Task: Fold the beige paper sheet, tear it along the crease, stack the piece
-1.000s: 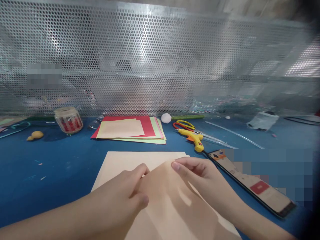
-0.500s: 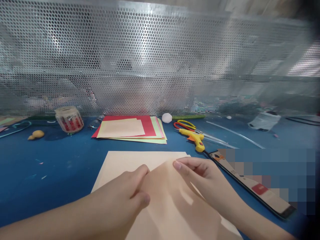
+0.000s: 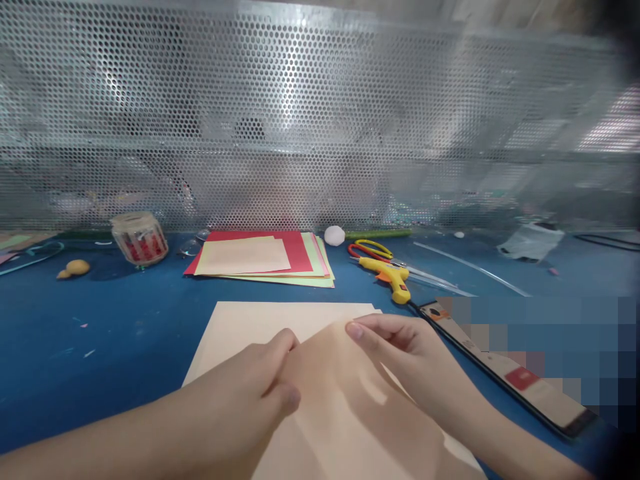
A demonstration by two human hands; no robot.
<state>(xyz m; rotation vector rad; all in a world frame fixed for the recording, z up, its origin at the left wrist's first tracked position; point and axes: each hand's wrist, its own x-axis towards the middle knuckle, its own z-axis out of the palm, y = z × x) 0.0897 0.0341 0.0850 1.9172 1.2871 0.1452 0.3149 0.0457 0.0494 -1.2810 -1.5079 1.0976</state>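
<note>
A cream paper sheet [image 3: 250, 320] lies on the blue table [image 3: 125, 320] in front of me, its near part folded up and over toward the far edge. My left hand [image 3: 250, 393] pinches the folded flap at its left side, fingers closed on the paper. My right hand [image 3: 400, 347] holds the flap's top corner between thumb and fingers. Both hands meet near the sheet's middle.
A stack of red, green and cream sheets [image 3: 260, 257] lies behind. To its right are a white ball [image 3: 334, 235], scissors [image 3: 370, 250] and a yellow glue gun [image 3: 393, 277]. A jar [image 3: 139, 239] stands at the left, a long flat package [image 3: 510, 370] at the right. A perforated metal screen [image 3: 320, 120] closes the back.
</note>
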